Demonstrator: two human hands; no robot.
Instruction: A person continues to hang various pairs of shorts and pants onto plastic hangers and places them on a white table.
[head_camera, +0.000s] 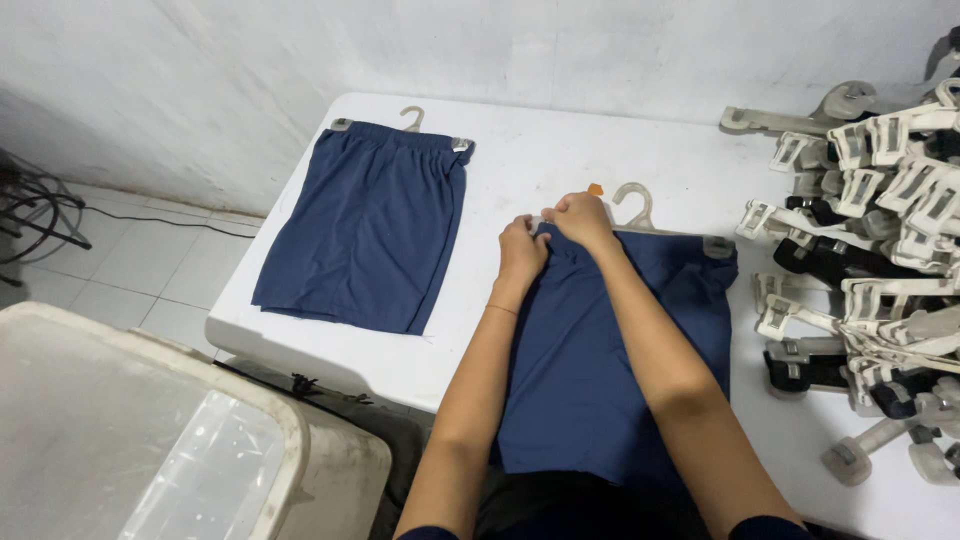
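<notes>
Head camera view, looking down at a white table (560, 170) against a pale wall. Two bare forearms reach away from the viewer. The left hand (522, 252) and the right hand (580, 220) meet at the left end of the waistband of a pair of navy shorts (600, 360), which lies flat in the near middle of the table. Both hands have their fingers curled tight, pinching the waistband cloth where it meets a pale plastic clip hanger (640, 212). The left clip itself is hidden under the fingers, so it is hard to say whether it has closed on the fabric. The hanger's right clip sits at the right end of the waistband, and its hook points toward the wall.

A second pair of navy shorts (365, 225), already on a hanger, lies flat at the far left. A heap of spare clip hangers (870, 240) crowds the right edge.

Risks, as a judgement: the clip could catch only the fabric's edge and slip off; uneven pull could bunch the waistband or drag the shorts crooked; a fingertip could be nipped. The right elbow passes near the heap and could knock hangers down.
</notes>
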